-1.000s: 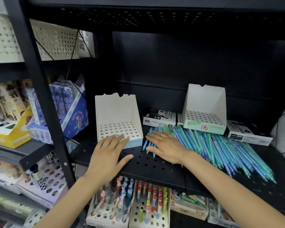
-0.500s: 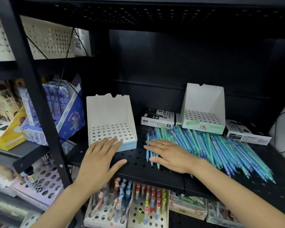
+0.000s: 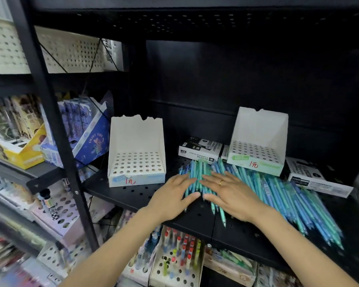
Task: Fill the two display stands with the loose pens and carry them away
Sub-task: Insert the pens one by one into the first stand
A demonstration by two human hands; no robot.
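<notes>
1. Pens (image 3: 274, 195): loose heap of blue and teal pens lying flat on the black perforated shelf (image 3: 137, 193), fanned from shelf centre out to the right front edge; some tips overhang the front lip
2. Open room: bare shelf strip in front of the left display stand (image 3: 136, 157) and between it and the heap; dark back wall well behind; black upright post (image 3: 56, 129) bounds the left side
3. Left hand (image 3: 172, 195) lies flat on the heap's left end, fingers straight and slightly spread, thumb out toward the right hand
4. Right hand (image 3: 230, 193), ring on one finger, lies flat on the pens just beside the left hand, fingers straight and spread; thumb tips nearly meet
5. Left display stand: white card, torn top edge, hole grid holds no pens, red "1元" on the front
6. Right display stand (image 3: 259, 143): same type, green label, holes unfilled, sits behind the heap, pens touching its front
7. Marker boxes (image 3: 199, 150) between the stands; another box (image 3: 317, 179) right of the right stand
8. Lower shelf: white hole trays (image 3: 174, 264) with pens standing upright
</notes>
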